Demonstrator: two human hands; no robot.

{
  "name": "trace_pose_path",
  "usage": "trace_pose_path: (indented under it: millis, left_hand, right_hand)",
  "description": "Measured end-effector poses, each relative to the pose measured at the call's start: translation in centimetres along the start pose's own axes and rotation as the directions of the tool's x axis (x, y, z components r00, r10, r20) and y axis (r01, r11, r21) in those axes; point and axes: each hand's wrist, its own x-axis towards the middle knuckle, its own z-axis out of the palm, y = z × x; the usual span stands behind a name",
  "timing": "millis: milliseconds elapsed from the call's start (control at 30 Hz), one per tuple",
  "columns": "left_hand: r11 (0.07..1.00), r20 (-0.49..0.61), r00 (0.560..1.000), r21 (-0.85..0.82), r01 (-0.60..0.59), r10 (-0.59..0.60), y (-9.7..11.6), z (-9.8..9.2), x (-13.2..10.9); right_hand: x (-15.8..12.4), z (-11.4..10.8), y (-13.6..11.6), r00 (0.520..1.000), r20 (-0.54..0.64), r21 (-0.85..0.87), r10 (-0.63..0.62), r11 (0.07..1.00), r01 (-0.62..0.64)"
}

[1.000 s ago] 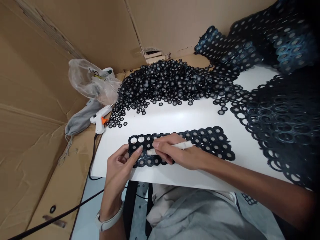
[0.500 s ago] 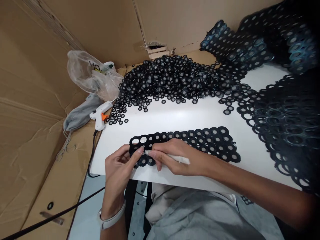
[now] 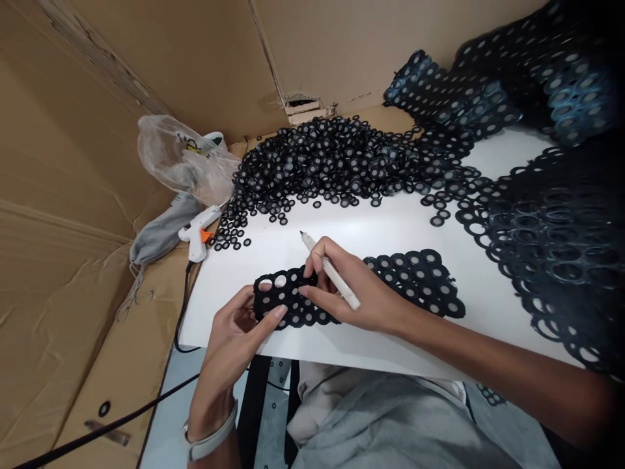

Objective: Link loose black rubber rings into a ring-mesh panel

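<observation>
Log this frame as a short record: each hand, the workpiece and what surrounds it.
left hand: holds the left end of the black ring sheet, thumb on top
right hand: holds a white pen, dark tip pointing away from the person
workpiece: on the white table; two far-left rings show open centres
behind: heap of loose rings
left side: glue gun, plastic bag
right side: larger ring mesh

A pale wristband [image 3: 213,443] is worn with loose, creased grey clothing [image 3: 371,420], its exact cut unclear.
</observation>
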Motion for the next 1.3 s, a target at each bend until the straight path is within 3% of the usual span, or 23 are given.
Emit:
trace_pose_path:
  millis: [167,500,567,700,800,900,967,1033,1100,1167,1200,1300]
  left_hand:
    - [0.998,0.100,0.993,-0.013,-0.055,0.056,0.0,-0.2,0.1]
    - [0.974,0.130,0.991,-0.228,0.005,0.026,-0.6,-0.2,-0.8]
    - [0.989,0.090,0.995,-0.146,-0.034,0.048,-0.5,0.4,-0.9]
    - [0.973,-0.132,0.975,0.173,-0.154,0.178,-0.9,2.1,-0.9]
    - [0.882,-0.261,0.887,0.391,-0.264,0.382,-1.7,2.4,-0.8]
    - [0.748,-0.231,0.804,0.566,-0.347,0.548,-2.2,2.0,-0.8]
    - [0.658,-0.124,0.788,0.635,-0.404,0.603,-2.4,1.5,-0.7]
    - [0.674,-0.107,0.808,0.620,-0.401,0.579,-2.6,0.8,-0.6]
    - [0.813,-0.282,0.825,0.490,-0.315,0.490,-2.7,-0.6,-0.5]
    - [0.911,-0.492,0.782,0.342,-0.231,0.382,-2.6,-2.7,-0.6]
    - [0.922,-0.542,0.758,0.324,-0.211,0.364,-2.4,-4.0,-0.9]
    - [0.870,-0.466,0.787,0.461,-0.173,0.403,-1.4,-8.1,-2.4]
  right_hand:
    - [0.2,0.3,0.8,0.997,0.018,-0.245,-0.069,0.967,0.072]
    - [0.4,0.6,0.5,0.994,0.000,-0.296,-0.109,0.950,0.104]
    - [0.4,0.6,0.7,0.994,-0.006,-0.300,-0.107,0.949,0.101]
    - [0.3,0.7,0.9,0.993,-0.011,-0.303,-0.114,0.947,0.106]
    - [0.3,0.7,0.9,0.994,-0.008,-0.308,-0.110,0.946,0.102]
    - [0.4,0.6,0.8,0.995,-0.006,-0.322,-0.099,0.942,0.091]
    - [0.5,0.6,0.7,0.995,-0.006,-0.333,-0.101,0.938,0.093]
    - [0.5,0.5,0.7,0.995,-0.004,-0.330,-0.098,0.940,0.091]
    - [0.5,0.5,0.7,0.996,0.000,-0.321,-0.088,0.944,0.083]
    - [0.4,0.5,0.7,0.996,-0.001,-0.316,-0.090,0.945,0.085]
    - [0.4,0.5,0.8,0.995,-0.003,-0.319,-0.098,0.943,0.092]
    - [0.3,0.6,0.8,0.993,0.000,-0.325,-0.121,0.939,0.114]
